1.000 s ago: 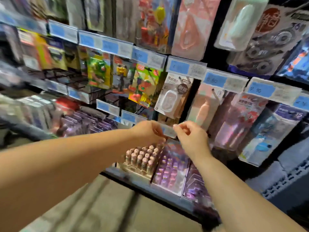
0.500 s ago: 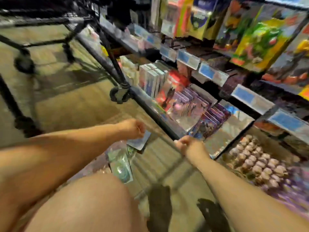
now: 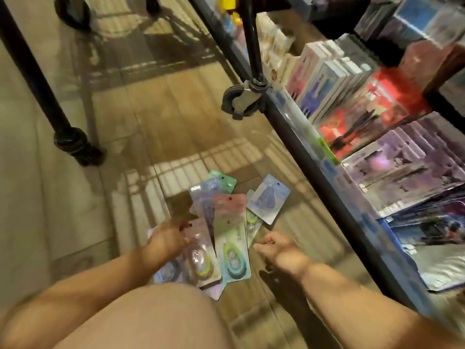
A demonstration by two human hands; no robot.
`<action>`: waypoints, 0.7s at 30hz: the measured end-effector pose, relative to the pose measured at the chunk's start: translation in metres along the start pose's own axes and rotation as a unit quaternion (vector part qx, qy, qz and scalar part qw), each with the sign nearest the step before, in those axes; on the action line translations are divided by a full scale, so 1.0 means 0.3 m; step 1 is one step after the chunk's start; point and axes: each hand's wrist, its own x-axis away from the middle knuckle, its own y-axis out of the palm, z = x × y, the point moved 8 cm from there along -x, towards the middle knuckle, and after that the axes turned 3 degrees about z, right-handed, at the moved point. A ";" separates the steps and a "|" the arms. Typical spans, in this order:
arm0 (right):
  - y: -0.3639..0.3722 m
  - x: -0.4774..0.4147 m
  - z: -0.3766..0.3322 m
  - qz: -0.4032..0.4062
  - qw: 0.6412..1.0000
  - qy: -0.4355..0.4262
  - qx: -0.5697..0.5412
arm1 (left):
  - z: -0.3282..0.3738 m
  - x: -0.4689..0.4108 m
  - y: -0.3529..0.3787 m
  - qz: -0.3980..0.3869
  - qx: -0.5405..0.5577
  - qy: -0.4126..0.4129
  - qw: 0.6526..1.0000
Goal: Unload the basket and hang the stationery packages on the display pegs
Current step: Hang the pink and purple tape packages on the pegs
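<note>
Because the stationery packages (image 3: 230, 238) lie fanned at lower centre of the frame with their long axes running up the picture and their hang holes at the upper ends, the next pick is a short reach from either side. The left hand (image 3: 171, 239) lies on the fan's left edge. Blur hides whether it grips the packs or only presses on them, so I cannot tell. The right hand (image 3: 275, 246) is just right of the fan, empty, with its fingers loosely curled and pointing left at the green-and-yellow package (image 3: 234, 258), which is the closest one to it. A blue package (image 3: 268, 199) lies tilted just above the right hand at the fan's upper right. No basket or peg is in view.
</note>
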 end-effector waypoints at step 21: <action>0.163 -0.157 -0.043 0.023 0.995 0.086 -0.032 | -0.197 0.023 0.109 0.124 0.187 -0.205 0.953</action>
